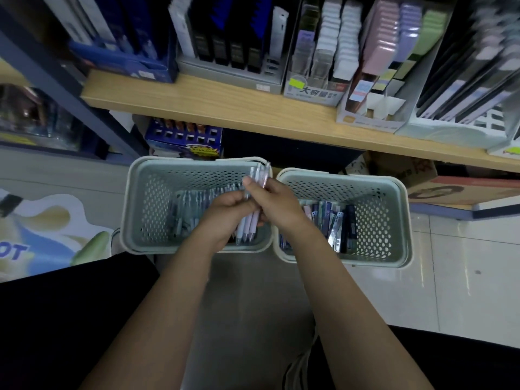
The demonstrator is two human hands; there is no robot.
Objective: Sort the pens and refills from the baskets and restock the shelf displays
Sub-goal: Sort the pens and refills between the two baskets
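Pens (249, 220), a small bundle of pale lilac and white barrels, are held above the left basket (135, 209), near its 3 o'clock wall, tips toward the person and caps toward the shelf. Reading from left to right: the floor graphic (42, 229) lies at 9 o'clock of the scene; the left basket holds loose pens along its bottom; the left hand (225, 212) curls its fingers round the lower half of the bundle; the right hand (270, 201) closes over the upper half, its thumb pressing on the barrels; the right basket (394, 220), just beside the first and touching or nearly touching it, holds packaged refills (334, 220) and darker packs standing on edge. At 12 o'clock the wooden shelf (225, 105) carries display boxes (312, 88), partly filled. The step in hand appears to be gathering and squaring up one kind of pen before it goes to a display. Risks from here, as a judgement: the barrels are smooth and held only by finger pressure, so a loosened grip during regrasping could let one slide back into the basket; similar pastel colours could lead to a mixed bundle; motion blur hides the labels on the upper displays, so the matching slot cannot be told.
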